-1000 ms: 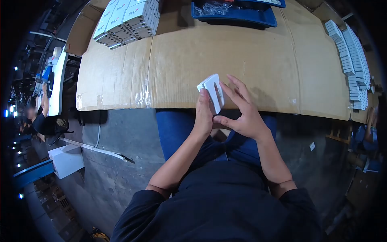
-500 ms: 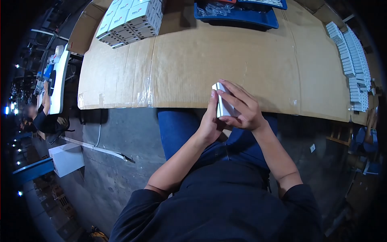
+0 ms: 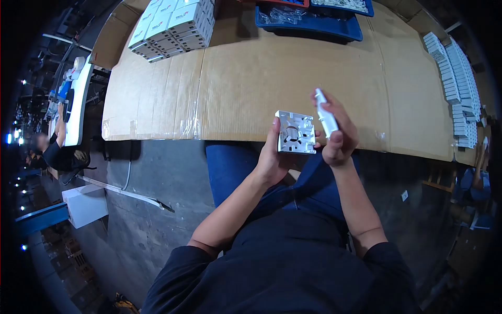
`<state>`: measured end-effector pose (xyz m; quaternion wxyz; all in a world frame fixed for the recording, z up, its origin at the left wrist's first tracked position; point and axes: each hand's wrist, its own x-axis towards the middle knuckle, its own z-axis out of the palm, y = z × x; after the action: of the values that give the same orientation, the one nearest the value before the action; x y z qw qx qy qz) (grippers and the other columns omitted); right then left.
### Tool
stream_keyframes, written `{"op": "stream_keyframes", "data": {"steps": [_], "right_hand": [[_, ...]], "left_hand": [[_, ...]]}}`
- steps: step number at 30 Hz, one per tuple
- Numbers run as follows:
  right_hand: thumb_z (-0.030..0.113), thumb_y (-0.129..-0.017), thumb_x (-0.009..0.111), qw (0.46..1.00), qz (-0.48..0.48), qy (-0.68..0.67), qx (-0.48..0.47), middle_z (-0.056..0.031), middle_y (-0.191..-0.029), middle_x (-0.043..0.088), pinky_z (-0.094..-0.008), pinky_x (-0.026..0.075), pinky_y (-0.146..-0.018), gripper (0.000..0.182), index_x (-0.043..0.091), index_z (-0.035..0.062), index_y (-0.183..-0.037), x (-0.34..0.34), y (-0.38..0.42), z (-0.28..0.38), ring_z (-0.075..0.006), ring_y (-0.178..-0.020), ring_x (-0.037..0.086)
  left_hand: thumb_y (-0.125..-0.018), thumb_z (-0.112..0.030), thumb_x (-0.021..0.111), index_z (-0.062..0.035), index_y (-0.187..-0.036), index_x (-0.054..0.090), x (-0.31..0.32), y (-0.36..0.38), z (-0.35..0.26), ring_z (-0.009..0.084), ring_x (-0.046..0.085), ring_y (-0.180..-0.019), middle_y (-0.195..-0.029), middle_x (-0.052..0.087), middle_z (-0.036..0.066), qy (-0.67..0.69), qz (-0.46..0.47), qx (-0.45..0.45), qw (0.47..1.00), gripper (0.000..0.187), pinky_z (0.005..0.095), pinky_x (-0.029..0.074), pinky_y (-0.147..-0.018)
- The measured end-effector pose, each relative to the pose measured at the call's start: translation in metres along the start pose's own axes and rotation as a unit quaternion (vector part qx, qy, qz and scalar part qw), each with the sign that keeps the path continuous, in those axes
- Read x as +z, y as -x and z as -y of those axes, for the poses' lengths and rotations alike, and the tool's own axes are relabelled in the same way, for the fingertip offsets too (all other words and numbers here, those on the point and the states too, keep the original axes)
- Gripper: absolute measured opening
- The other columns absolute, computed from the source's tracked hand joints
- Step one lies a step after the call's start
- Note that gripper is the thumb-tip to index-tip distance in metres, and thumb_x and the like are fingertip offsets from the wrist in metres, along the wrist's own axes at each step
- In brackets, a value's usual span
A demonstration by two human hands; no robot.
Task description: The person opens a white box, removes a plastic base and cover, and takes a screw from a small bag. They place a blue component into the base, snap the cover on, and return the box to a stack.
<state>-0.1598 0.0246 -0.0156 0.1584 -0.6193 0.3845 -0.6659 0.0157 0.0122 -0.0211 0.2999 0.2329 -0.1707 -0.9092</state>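
My left hand (image 3: pixel 271 159) grips a square white plastic box base (image 3: pixel 296 133), its inside facing up and showing moulded clips and a round centre. In my right hand (image 3: pixel 342 133) is the matching white cover (image 3: pixel 326 113), held on edge between thumb and fingers. The two parts are apart, with a small gap between them. Both hands are over the near edge of the cardboard-covered table (image 3: pixel 251 94), above my lap.
Stacked white boxes (image 3: pixel 175 23) stand at the back left. Blue trays (image 3: pixel 308 27) at the back hold clear plastic bags and small white parts. Rows of white boxes (image 3: pixel 454 83) line the right edge. A co-worker (image 3: pixel 57 152) sits at a white table (image 3: pixel 78 104) on the left.
The white box has come apart. My right hand has moved right with the cover, and the base in my left hand now shows its inside.
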Motion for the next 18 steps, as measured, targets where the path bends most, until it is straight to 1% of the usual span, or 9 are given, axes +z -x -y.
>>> {"op": "stream_keyframes", "data": {"steps": [3,4,5,7,8,12,15,16,18], "right_hand": [[0.045,-0.107,0.053,0.996,-0.016,0.057,0.074,-0.0226,-0.144,0.051,-0.0421,0.047,-0.109,0.057,0.058,-0.0045,-0.135,-0.013,-0.022,-0.001,-0.0316,-0.130,0.057],[0.033,-0.100,0.072,0.993,-0.046,0.015,0.109,-0.0164,-0.142,0.046,-0.0383,0.050,-0.106,0.045,0.062,0.0008,-0.130,-0.014,-0.028,-0.001,-0.0279,-0.128,0.055],[0.029,-0.095,0.077,0.991,-0.043,0.079,0.103,-0.0160,-0.140,0.046,-0.0372,0.052,-0.104,0.044,0.063,0.0018,-0.127,-0.017,-0.031,-0.007,-0.0275,-0.125,0.056],[0.020,-0.084,0.088,0.975,-0.035,0.203,0.086,-0.0152,-0.137,0.045,-0.0350,0.054,-0.100,0.046,0.065,0.0038,-0.121,-0.027,-0.035,-0.023,-0.0266,-0.121,0.058],[0.010,-0.075,0.092,0.974,-0.053,0.211,0.069,-0.0162,-0.129,0.049,-0.0340,0.058,-0.091,0.043,0.067,0.0035,-0.110,-0.027,-0.037,-0.031,-0.0269,-0.112,0.061],[0.009,-0.080,0.087,0.942,0.029,0.329,0.057,-0.0117,-0.117,0.063,-0.0412,0.058,-0.081,0.027,0.066,0.0026,-0.096,-0.042,-0.024,-0.042,-0.0252,-0.104,0.066],[0.013,-0.080,0.085,0.906,0.178,0.377,0.074,-0.0072,-0.119,0.067,-0.0453,0.055,-0.096,0.027,0.066,0.0046,-0.098,-0.057,-0.006,-0.038,-0.0256,-0.107,0.066],[0.020,-0.080,0.083,0.892,0.232,0.381,0.082,-0.0048,-0.121,0.069,-0.0524,0.042,-0.115,0.031,0.069,0.0070,-0.104,-0.062,-0.001,-0.035,-0.0278,-0.113,0.064],[0.023,-0.081,0.083,0.883,0.260,0.368,0.134,-0.0065,-0.127,0.067,-0.0558,0.032,-0.120,0.036,0.070,0.0071,-0.110,-0.060,0.007,-0.016,-0.0293,-0.121,0.062]], "left_hand": [[-0.107,-0.062,0.038,-0.0061,-0.156,0.038,0.000,-0.009,-0.008,0.0309,0.063,-0.127,-0.137,0.062,0.018,-0.038,0.004,0.044,0.998,0.074,0.0448,0.048,-0.111],[-0.108,-0.059,0.038,-0.0068,-0.157,0.036,0.005,-0.012,-0.013,0.0326,0.062,-0.128,-0.138,0.061,0.019,-0.069,-0.015,0.076,0.995,0.072,0.0460,0.047,-0.112],[-0.108,-0.056,0.038,-0.0074,-0.158,0.035,0.008,-0.018,-0.019,0.0342,0.062,-0.128,-0.139,0.060,0.021,-0.101,-0.035,0.109,0.988,0.070,0.0473,0.047,-0.114],[-0.106,-0.031,0.050,-0.0083,-0.159,0.031,-0.008,-0.037,-0.032,0.0328,0.058,-0.134,-0.138,0.059,0.019,-0.191,-0.024,0.170,0.967,0.061,0.0452,0.044,-0.116],[-0.104,-0.029,0.054,-0.0077,-0.159,0.031,-0.018,-0.047,-0.038,0.0323,0.055,-0.137,-0.139,0.058,0.019,-0.280,-0.018,0.224,0.933,0.064,0.0437,0.043,-0.117],[-0.097,-0.026,0.066,-0.0048,-0.155,0.035,-0.050,-0.055,-0.055,0.0353,0.043,-0.148,-0.145,0.055,0.019,-0.541,-0.058,0.297,0.785,0.069,0.0478,0.034,-0.121],[-0.094,-0.021,0.070,-0.0043,-0.152,0.041,-0.063,-0.036,-0.076,0.0402,0.035,-0.152,-0.152,0.050,0.019,-0.761,-0.104,0.295,0.569,0.067,0.0570,0.025,-0.124],[-0.092,-0.019,0.072,-0.0078,-0.150,0.047,-0.068,-0.030,-0.076,0.0439,0.028,-0.154,-0.160,0.042,0.019,-0.771,-0.108,0.300,0.551,0.064,0.0631,0.017,-0.124],[-0.093,-0.020,0.072,-0.0110,-0.151,0.049,-0.076,-0.021,-0.068,0.0445,0.028,-0.154,-0.163,0.037,0.019,-0.795,-0.132,0.315,0.502,0.063,0.0627,0.015,-0.125]]}}
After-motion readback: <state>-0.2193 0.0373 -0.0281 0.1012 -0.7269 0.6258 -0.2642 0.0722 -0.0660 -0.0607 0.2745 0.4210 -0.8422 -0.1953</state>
